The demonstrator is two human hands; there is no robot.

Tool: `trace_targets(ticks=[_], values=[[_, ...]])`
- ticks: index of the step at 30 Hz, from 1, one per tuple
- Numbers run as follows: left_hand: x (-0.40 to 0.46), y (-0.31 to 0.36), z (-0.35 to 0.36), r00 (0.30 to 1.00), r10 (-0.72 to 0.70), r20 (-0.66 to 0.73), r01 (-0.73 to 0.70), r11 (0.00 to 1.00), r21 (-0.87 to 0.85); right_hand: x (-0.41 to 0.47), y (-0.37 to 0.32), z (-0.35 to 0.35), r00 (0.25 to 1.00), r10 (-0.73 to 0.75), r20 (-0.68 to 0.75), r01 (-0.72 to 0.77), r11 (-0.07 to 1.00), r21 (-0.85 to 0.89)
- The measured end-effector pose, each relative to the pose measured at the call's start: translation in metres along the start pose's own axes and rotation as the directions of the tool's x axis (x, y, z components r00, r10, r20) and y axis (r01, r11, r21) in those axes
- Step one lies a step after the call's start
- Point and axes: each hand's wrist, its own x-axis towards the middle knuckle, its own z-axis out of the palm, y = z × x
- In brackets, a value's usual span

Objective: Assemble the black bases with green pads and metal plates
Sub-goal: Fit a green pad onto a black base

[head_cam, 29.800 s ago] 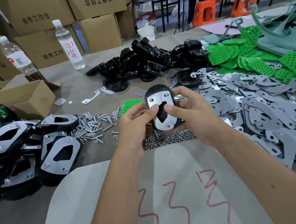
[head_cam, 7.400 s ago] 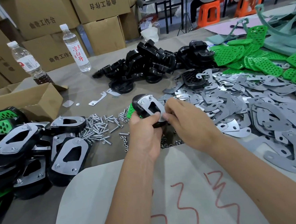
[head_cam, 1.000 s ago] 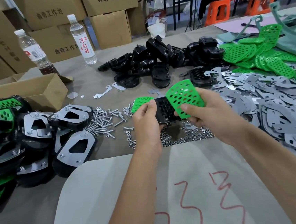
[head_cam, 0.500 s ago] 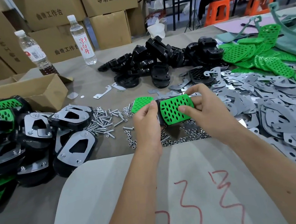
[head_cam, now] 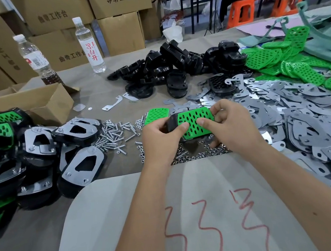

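Now seating a green pad [head_cam: 194, 123] onto a black base [head_cam: 171, 122], held above the table's loose nuts.
Left hand [head_cam: 159, 138] and right hand [head_cam: 231, 123] grip it, thumbs pressing; next probably a metal plate [head_cam: 302, 132].

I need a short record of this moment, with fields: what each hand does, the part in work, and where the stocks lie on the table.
left hand: holds black base, thumb on green pad
right hand: holds the pad's right end, thumb pressing on it
pad: lies on top of the base
screws: left of the hands
metal plates: heap at right
finished units: pile at left
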Motion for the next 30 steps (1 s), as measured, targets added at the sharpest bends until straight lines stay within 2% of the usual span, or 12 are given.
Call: trace_targets(ticks=[2,4,5,6,8,10,11,16,19,22,26,30], values=[[0.0,0.0,-0.002,1.0,-0.012,0.016,0.012,1.0,-0.001,0.0,-0.001,-0.003,1.0,-0.001,-0.029,-0.001,0.998,-0.059],[0.001,0.001,-0.003,0.999,-0.031,0.014,0.031,0.999,-0.028,0.0,0.001,-0.006,0.994,-0.064,-0.093,0.044,0.978,-0.206],[0.001,0.002,-0.004,0.999,-0.049,0.017,0.05,0.997,-0.063,0.0,0.001,-0.008,0.99,-0.078,-0.115,0.051,0.974,-0.222],[0.001,0.004,-0.005,0.997,-0.068,0.034,0.071,0.991,-0.111,0.0,0.001,-0.011,0.994,-0.053,-0.096,0.038,0.988,-0.15],[0.001,0.008,-0.006,0.992,-0.087,0.094,0.105,0.973,-0.206,0.002,-0.002,-0.016,0.994,0.022,0.104,-0.038,0.988,0.151],[0.0,0.01,-0.007,0.983,-0.094,0.16,0.133,0.956,-0.26,0.004,-0.003,-0.02,0.956,0.013,0.293,-0.135,0.907,0.398],[-0.001,0.01,-0.006,0.977,-0.098,0.187,0.147,0.953,-0.266,0.004,-0.003,-0.02,0.949,0.004,0.314,-0.154,0.878,0.454],[-0.003,0.005,0.002,0.973,-0.102,0.208,0.149,0.962,-0.227,0.002,-0.002,-0.015,0.976,0.01,0.216,-0.113,0.875,0.47],[-0.001,0.004,0.002,0.981,-0.099,0.165,0.139,0.957,-0.254,0.003,-0.002,-0.019,0.938,0.005,0.345,-0.192,0.84,0.508],[0.001,0.007,-0.005,0.972,-0.133,0.195,0.19,0.932,-0.31,0.002,-0.005,-0.022,0.889,-0.055,0.455,-0.251,0.774,0.582],[-0.001,0.012,-0.009,0.957,-0.158,0.244,0.244,0.892,-0.379,0.002,-0.004,-0.011,0.941,-0.103,0.322,-0.118,0.791,0.6],[-0.001,0.015,-0.004,0.978,-0.163,0.132,0.204,0.884,-0.421,0.003,-0.002,-0.005,0.949,-0.103,0.297,-0.084,0.827,0.556]])
